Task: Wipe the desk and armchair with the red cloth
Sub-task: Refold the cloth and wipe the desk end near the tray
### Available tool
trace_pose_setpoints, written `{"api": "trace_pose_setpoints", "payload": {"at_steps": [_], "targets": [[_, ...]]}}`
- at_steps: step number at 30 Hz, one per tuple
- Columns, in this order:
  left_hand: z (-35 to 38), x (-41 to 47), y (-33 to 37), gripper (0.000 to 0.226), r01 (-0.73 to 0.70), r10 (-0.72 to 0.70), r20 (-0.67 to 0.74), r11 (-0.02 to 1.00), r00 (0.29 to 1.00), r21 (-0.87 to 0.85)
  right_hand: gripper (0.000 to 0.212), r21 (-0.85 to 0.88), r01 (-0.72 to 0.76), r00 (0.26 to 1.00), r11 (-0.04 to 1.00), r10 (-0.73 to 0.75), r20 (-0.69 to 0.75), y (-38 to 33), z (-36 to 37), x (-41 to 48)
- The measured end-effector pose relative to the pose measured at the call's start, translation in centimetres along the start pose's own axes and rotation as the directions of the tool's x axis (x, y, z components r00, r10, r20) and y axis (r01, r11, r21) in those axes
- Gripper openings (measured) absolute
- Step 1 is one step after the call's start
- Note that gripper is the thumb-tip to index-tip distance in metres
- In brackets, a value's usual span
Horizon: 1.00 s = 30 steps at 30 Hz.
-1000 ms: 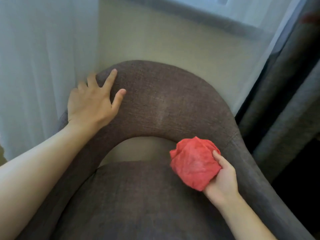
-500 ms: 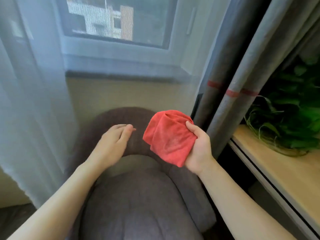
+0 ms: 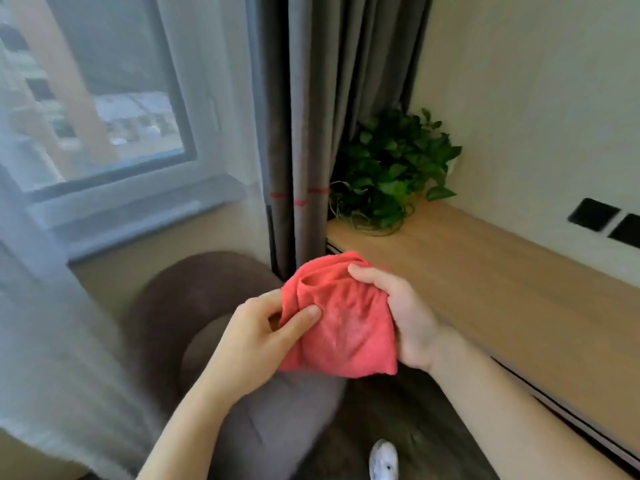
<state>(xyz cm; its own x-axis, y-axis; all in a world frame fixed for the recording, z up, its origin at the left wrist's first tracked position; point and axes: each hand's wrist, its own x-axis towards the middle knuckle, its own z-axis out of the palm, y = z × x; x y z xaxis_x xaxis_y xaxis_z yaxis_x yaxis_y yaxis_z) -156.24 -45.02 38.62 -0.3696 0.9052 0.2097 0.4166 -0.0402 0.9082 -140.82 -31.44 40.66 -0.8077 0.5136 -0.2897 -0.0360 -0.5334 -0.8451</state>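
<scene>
The red cloth [image 3: 341, 320] hangs bunched in the air between both my hands, above the armchair's right side. My right hand [image 3: 401, 317] grips its right edge with the thumb on top. My left hand [image 3: 263, 334] pinches its left fold between thumb and fingers. The brown-grey armchair [image 3: 180, 299] stands below and to the left, its curved backrest towards the window wall. The light wooden desk [image 3: 485, 282] runs along the right wall, to the right of the cloth.
A leafy green potted plant [image 3: 391, 168] stands on the desk's far corner. Dark grey curtains [image 3: 311, 116] hang behind the chair, a sheer white curtain [image 3: 52, 306] at the left. Black wall sockets [image 3: 606, 220] sit above the desk. My white shoe [image 3: 382, 460] is on the floor.
My left hand has left the chair's backrest and taken hold of the cloth. The cloth has come up off the chair, and my view has swung right towards the desk.
</scene>
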Motion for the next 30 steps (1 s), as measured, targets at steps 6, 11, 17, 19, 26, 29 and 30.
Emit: {"api": "trace_pose_setpoints", "payload": {"at_steps": [6,11,17,19,26,29,30], "targets": [[7.4,-2.5,7.9,0.027,-0.089,0.093,0.128,0.996,0.987,-0.032,0.033,-0.15,0.177,0.969,0.973,-0.199,-0.148,-1.8,-4.6,-12.7],[15.9,-4.3,14.4,0.023,-0.37,0.333,0.387,0.929,0.86,0.024,0.045,-0.256,0.187,0.965,0.948,-0.226,-0.131,-2.0,-11.1,-24.1],[30.6,-5.2,20.6,0.019,-0.689,0.412,0.679,0.699,0.607,0.192,0.077,-0.407,0.154,0.88,0.9,-0.312,-0.358,-0.7,-20.7,-39.1],[36.5,-6.1,22.7,0.009,-0.778,0.347,0.804,0.592,0.483,0.211,0.097,-0.541,0.081,0.81,0.837,-0.371,-0.454,0.0,-23.8,-43.7],[55.2,-10.9,30.2,0.017,-0.807,0.359,0.871,0.587,0.335,0.068,0.058,-0.781,-0.278,0.707,0.559,-0.432,-0.56,-1.0,-33.0,-56.1],[60.4,-12.4,31.1,0.026,-0.551,0.382,0.827,0.827,0.413,-0.107,0.033,-0.721,-0.34,0.613,0.604,-0.439,-0.657,-1.3,-37.1,-60.7],[62.0,-12.6,31.1,0.028,-0.472,0.404,0.798,0.864,0.446,-0.174,0.026,-0.699,-0.328,0.594,0.636,-0.436,-0.676,-1.0,-38.5,-62.1]]}}
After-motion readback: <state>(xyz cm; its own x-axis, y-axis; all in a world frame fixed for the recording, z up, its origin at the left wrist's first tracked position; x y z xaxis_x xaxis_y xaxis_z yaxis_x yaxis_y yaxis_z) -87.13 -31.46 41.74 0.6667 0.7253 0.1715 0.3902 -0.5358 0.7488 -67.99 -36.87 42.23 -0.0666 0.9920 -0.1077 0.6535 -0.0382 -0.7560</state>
